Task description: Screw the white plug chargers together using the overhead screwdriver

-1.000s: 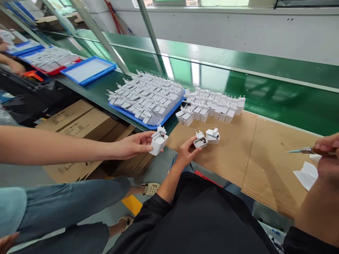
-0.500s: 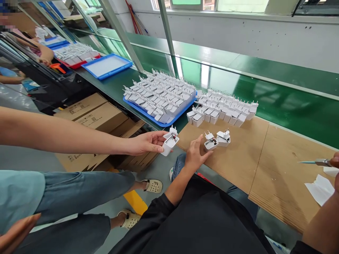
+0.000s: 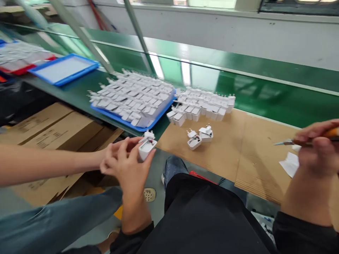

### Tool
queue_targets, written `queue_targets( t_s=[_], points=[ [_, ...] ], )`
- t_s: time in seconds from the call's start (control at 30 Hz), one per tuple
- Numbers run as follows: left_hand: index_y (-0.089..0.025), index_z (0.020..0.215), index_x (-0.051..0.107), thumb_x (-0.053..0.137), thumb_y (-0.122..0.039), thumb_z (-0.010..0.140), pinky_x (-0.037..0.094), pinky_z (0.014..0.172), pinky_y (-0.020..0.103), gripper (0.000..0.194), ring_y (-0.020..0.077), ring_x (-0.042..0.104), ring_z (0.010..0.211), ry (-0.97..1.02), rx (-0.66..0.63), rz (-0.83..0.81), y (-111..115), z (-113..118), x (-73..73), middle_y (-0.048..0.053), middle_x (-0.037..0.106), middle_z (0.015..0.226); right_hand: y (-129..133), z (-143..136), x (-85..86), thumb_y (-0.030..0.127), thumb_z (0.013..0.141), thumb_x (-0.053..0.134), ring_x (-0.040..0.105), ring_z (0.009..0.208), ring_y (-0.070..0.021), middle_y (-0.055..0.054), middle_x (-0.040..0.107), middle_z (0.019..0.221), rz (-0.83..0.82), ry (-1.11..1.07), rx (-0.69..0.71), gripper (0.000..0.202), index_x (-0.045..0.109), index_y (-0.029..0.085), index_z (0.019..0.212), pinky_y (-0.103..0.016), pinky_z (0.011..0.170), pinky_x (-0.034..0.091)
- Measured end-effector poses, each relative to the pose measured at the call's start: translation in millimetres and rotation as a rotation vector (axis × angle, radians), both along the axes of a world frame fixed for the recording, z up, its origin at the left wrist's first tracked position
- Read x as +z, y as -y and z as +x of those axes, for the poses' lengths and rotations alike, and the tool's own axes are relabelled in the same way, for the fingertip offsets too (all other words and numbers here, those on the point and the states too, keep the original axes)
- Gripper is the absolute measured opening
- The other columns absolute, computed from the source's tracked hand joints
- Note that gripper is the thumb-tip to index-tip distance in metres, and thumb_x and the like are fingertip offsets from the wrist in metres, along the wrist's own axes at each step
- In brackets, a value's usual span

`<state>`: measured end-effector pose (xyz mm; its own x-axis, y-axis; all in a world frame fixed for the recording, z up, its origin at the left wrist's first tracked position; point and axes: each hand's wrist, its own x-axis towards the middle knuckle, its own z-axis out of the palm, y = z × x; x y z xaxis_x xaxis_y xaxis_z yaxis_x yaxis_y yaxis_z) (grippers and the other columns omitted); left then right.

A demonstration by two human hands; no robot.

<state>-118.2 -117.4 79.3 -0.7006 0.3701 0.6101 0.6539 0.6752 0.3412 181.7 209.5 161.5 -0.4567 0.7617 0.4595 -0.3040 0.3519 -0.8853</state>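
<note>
Left hand [image 3: 131, 165]: fingers and thumb spread around the sides of an open white adapter [image 3: 146, 148], grip narrowed to the width of its housing. Adapter upright with slight tilt, pins upward, small wires visible in the opening; located just off the near edge of the surface [image 3: 267, 148], by the left corner of its cardboard cover. A co-worker's hand [image 3: 106, 157] is at the same adapter, partly behind the left hand; share of the load between the two cannot be told.

Right hand [image 3: 315, 148]: grip closed on a slim tool [image 3: 287, 142] with pale blue tip, pointing left, above the right part of the cardboard. White paper [image 3: 290, 164] lies below it.

Two more open adapters [image 3: 194, 141] stand side by side near the cardboard's near edge, pins up. Grouped adapters [image 3: 203, 106] stand at its far left corner. Left of these, a blue tray [image 3: 159, 118] carries packed rows of adapters.
</note>
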Motion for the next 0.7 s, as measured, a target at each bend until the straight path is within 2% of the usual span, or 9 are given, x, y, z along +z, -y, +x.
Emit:
queue_targets(
  t_s=[0.03,0.1,0.17,0.27,0.33,0.4,0.5,0.57,0.7],
  points=[
    [-0.03,0.111,0.071,0.079,-0.04,0.078,0.018,0.111,0.073,0.035,0.049,0.032,0.143,-0.02,-0.058,0.021,0.0,-0.1,-1.4,0.009,0.061,0.138,5.8,-3.5,3.9,0.042,0.072,0.081,0.044,0.059,-0.016,0.001,0.049,0.08,0.092,-0.047,-0.136,0.038,0.065,0.052,0.105,-0.035,0.049,0.038],
    [-0.03,0.107,0.071,0.082,-0.035,0.075,0.026,0.114,0.068,0.035,0.0458,0.037,0.142,-0.024,-0.207,0.091,-5.6,4.6,-3.5,0.006,0.059,0.14,12.0,-9.0,8.6,0.044,0.068,0.085,0.044,0.058,-0.0161,0.0,0.048,0.074,0.199,-0.102,-0.225,0.037,0.069,0.042,0.101,-0.036,0.05,0.039],
    [-0.029,0.108,0.069,0.083,-0.031,0.073,0.038,0.113,0.06,0.038,0.0408,0.048,0.136,0.073,-0.38,0.198,-19.7,19.5,-3.6,0.005,0.058,0.143,13.5,-12.0,10.0,0.047,0.069,0.084,0.043,0.056,-0.0149,0.001,0.048,0.07,0.217,-0.106,-0.167,0.036,0.068,0.037,0.1,-0.034,0.047,0.038],
    [-0.029,0.115,0.06,0.081,-0.029,0.076,0.054,0.099,0.051,0.044,0.0346,0.062,0.124,0.373,-0.715,0.324,-54.4,55.6,-3.4,0.009,0.062,0.138,14.5,-14.2,9.2,0.041,0.074,0.083,0.046,0.054,-0.0125,0.001,0.049,0.069,0.27,-0.14,-0.087,0.034,0.065,0.032,0.102,-0.031,0.045,0.042],
    [-0.029,0.113,0.06,0.078,-0.03,0.079,0.058,0.093,0.047,0.039,0.0334,0.063,0.123,0.542,-0.957,0.338,-84.4,80.1,-8.2,0.01,0.064,0.134,18.1,-15.8,8.7,0.038,0.075,0.082,0.048,0.053,-0.011,0.002,0.05,0.069,0.334,-0.162,-0.025,0.036,0.064,0.03,0.105,-0.027,0.044,0.044],
    [-0.028,0.11,0.06,0.075,-0.033,0.082,0.059,0.087,0.042,0.032,0.0304,0.067,0.115,0.667,-1.103,0.339,-116.2,100.9,-19.3,0.01,0.068,0.127,25.9,-17.8,9.1,0.038,0.076,0.082,0.05,0.053,-0.0105,0.003,0.052,0.07,0.362,-0.16,0.016,0.039,0.061,0.03,0.108,-0.026,0.043,0.046],
    [-0.023,0.109,0.059,0.073,-0.036,0.083,0.058,0.076,0.034,0.033,0.0227,0.072,0.093,0.782,-1.102,0.333,-157.3,126.6,-42.2,0.009,0.072,0.11,42.4,-20.6,11.5,0.04,0.077,0.08,0.053,0.057,-0.0117,0.002,0.053,0.073,0.361,-0.126,0.037,0.041,0.058,0.03,0.111,-0.026,0.044,0.048],
    [-0.02,0.106,0.059,0.073,-0.036,0.081,0.055,0.074,0.03,0.032,0.0193,0.071,0.086,0.807,-1.067,0.294,-174.9,140.5,-54.9,0.007,0.073,0.103,52.1,-22.0,12.9,0.039,0.08,0.077,0.054,0.06,-0.0122,0.002,0.051,0.074,0.392,-0.113,0.065,0.041,0.056,0.03,0.114,-0.026,0.045,0.048],
    [-0.02,0.105,0.058,0.072,-0.035,0.082,0.053,0.072,0.027,0.031,0.017,0.069,0.083,0.804,-1.052,0.269,-187.2,156.5,-59.5,0.004,0.073,0.095,60.2,-22.2,13.3,0.037,0.082,0.075,0.053,0.061,-0.0117,0.003,0.047,0.075,0.403,-0.117,0.086,0.039,0.055,0.03,0.115,-0.025,0.046,0.047]
  ],
)
